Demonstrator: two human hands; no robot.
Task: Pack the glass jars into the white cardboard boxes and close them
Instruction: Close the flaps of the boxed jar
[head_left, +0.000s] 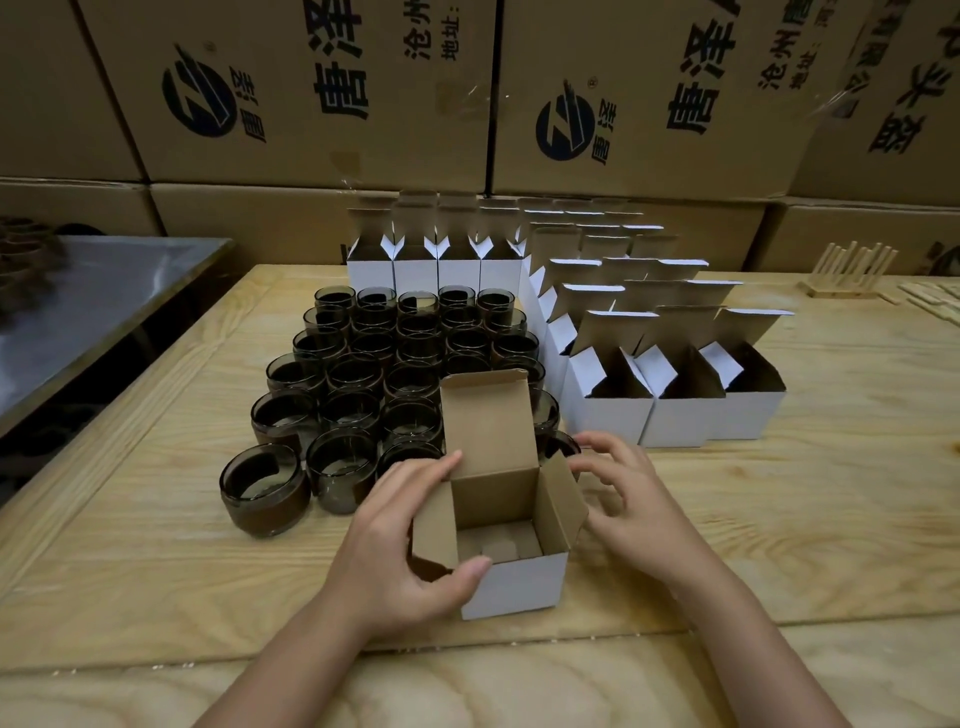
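An open white cardboard box (519, 584) with a brown inside stands on the wooden table in front of me, lid flap up, nothing but a cardboard insert in it. My left hand (405, 540) grips its left side, thumb on the front corner, fingers at the left flap. My right hand (628, 488) hovers by the right flap with fingers curled, touching or almost touching it. Several dark smoked glass jars (363, 374) stand in rows behind and left of the box.
Several open white boxes (675, 415) stand in rows at the right and along the back (436, 270). Large brown cartons (322, 93) form a wall behind. A metal table (104, 291) lies left. A wooden rack (852, 270) sits far right.
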